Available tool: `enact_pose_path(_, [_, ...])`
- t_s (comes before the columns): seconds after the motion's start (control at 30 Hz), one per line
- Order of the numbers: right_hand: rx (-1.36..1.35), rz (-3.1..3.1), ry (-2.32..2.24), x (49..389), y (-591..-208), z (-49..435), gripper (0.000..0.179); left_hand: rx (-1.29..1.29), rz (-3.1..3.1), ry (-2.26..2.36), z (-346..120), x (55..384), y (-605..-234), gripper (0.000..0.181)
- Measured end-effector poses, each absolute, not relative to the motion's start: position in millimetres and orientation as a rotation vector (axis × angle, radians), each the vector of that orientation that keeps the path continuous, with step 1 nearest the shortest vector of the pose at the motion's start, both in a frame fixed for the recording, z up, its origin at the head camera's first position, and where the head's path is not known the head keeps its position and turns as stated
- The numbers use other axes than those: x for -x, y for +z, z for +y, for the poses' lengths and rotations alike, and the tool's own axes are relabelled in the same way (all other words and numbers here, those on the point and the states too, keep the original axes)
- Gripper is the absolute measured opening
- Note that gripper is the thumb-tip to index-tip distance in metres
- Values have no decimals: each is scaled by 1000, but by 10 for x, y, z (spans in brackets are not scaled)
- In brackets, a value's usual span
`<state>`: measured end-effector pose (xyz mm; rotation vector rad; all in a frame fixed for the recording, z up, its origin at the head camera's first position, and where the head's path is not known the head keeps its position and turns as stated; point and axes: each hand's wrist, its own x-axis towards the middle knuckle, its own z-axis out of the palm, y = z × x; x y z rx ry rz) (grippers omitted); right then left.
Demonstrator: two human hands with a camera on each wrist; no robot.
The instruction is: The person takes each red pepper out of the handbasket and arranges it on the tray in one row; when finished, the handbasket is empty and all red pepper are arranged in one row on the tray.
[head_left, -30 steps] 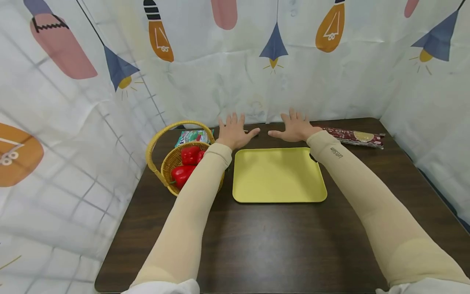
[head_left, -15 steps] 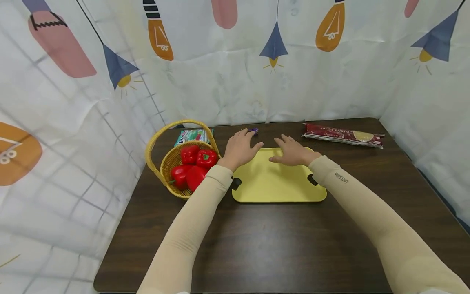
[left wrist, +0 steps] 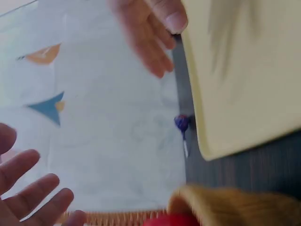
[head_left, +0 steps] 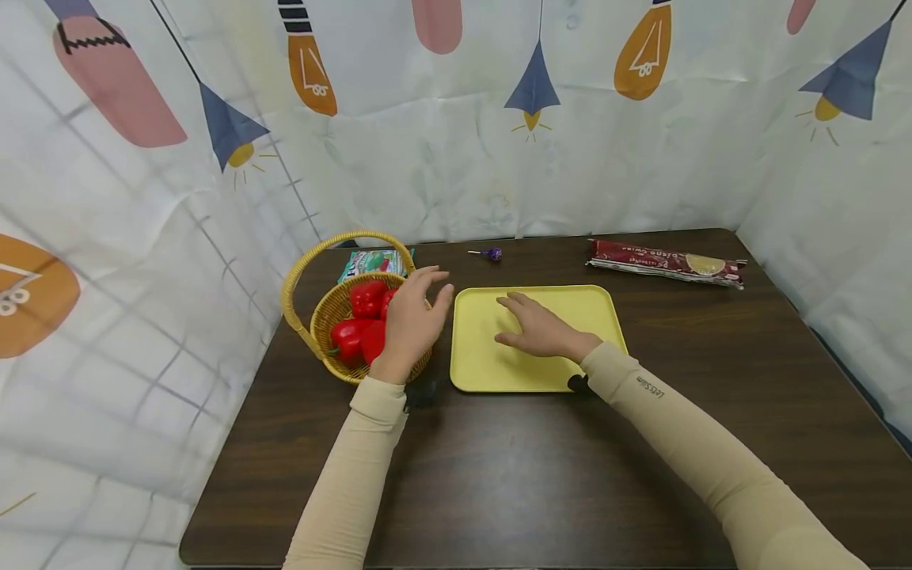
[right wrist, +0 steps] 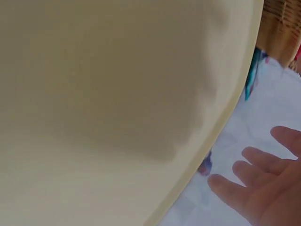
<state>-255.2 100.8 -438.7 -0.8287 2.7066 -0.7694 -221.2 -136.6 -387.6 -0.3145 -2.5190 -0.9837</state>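
Note:
My left hand (head_left: pixel 413 321) is over the right side of a yellow wicker basket (head_left: pixel 324 321), fingers relaxed and apart, holding nothing. Several red bell peppers (head_left: pixel 351 339) lie in the basket, partly hidden behind that hand. Over the yellow tray (head_left: pixel 477 368) hovers my right hand (head_left: pixel 537 328), its fingers loosely spread with nothing in them; its shadow falls on the tray. The left wrist view catches the left hand's spread fingers (left wrist: pixel 35 193) above the basket rim. In the right wrist view, the right hand's fingers (right wrist: pixel 254 174) show beside the tray's edge.
Behind the tray lies a purple-wrapped lollipop (head_left: pixel 493 254). A long dark red snack packet (head_left: pixel 663 263) sits at the back right of the dark wooden table (head_left: pixel 513 475). Behind the basket is a green candy bag (head_left: pixel 374 264). A printed curtain (head_left: pixel 442 142) hangs around the table.
Both hands have drawn back from the table's far side. The left came left to the basket, while the right came nearer over the tray. The lollipop and packet are uncovered.

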Motion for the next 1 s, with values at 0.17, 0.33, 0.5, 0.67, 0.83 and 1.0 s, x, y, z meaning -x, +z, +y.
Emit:
enact_pose_path(0.17, [874,2688,-874,2404,-4436,844,71,251,-2129,-1061,-1749,2040,-3874,21])
enact_pose_path(0.33, [916,2680,-973,2297,-4479,695,66,128,-1759,-1037,-2071,1902,-3884,16])
enact_pose_path(0.5, [946,2668,-1063,2231,-4499,557,60,-37,-1502,-1017,-2237,1770,-3897,15])
enact_pose_path(0.67, [956,2659,-1189,2187,-4479,409,55,-118,-1492,-1085,-2305,1698,-3973,27])
enact_pose_path(0.83, [1007,2635,-1334,2165,-4465,257,51,-190,-1586,-1248,-2383,1727,-4130,35])
enact_pose_path(1.0, [1094,2633,-1457,2159,-4404,138,47,-296,-1678,-1341,-2469,1801,-4231,24])
